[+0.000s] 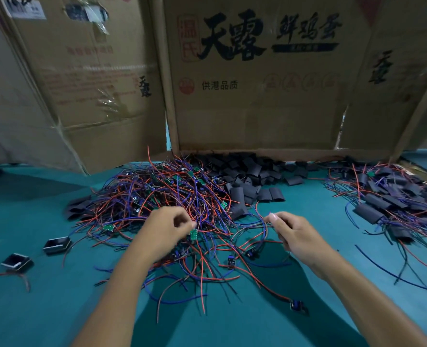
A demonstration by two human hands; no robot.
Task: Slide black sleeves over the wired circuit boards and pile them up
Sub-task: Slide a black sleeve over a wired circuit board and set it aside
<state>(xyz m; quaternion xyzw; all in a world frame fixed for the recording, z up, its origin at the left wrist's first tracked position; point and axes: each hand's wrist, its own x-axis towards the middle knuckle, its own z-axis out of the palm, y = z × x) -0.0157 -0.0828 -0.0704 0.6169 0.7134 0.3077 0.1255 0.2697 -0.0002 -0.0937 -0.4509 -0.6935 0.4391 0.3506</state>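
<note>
Left hand (167,227): pinches small green circuit board (194,234) | right hand (292,232): pinches thin wires (263,227) | flat black sleeves (250,176): heaped beyond both.

Two hands were in view, left (166,227) and right (291,230). Two small black open housings (57,244) (16,262) lay at the left. Sleeves, boards and wires were too many to count.

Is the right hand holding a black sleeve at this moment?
No. The right hand pinches only thin wires, and the loose black sleeves lie beyond it on the table.
</note>
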